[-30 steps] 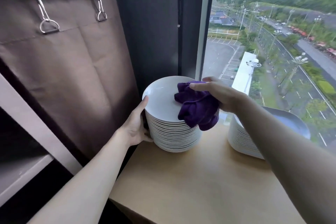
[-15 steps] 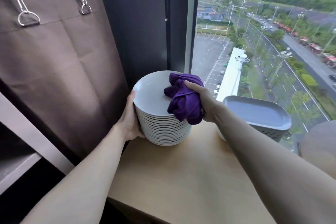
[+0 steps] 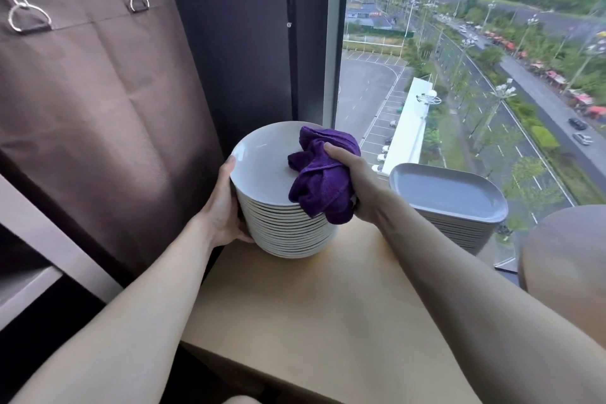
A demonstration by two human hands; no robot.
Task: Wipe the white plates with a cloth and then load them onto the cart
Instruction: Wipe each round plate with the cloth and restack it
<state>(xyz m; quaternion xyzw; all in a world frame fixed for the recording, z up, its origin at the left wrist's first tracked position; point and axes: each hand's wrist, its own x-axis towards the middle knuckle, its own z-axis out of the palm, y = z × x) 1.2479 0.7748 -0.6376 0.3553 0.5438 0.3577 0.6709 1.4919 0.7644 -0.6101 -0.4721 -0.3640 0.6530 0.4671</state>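
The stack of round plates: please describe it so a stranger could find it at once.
On the wooden table by the window are two stacks of dishes. The stack of round plates is the left one, beside the brown fabric; unlike the oblong stack, it carries a purple cloth.

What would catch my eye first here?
A bunched purple cloth, gripped in the right hand, sits on top of a tall stack of white plates at the far left of the wooden table. The left hand holds the stack's side. To the right, by the window, stands a stack of grey oblong dishes.
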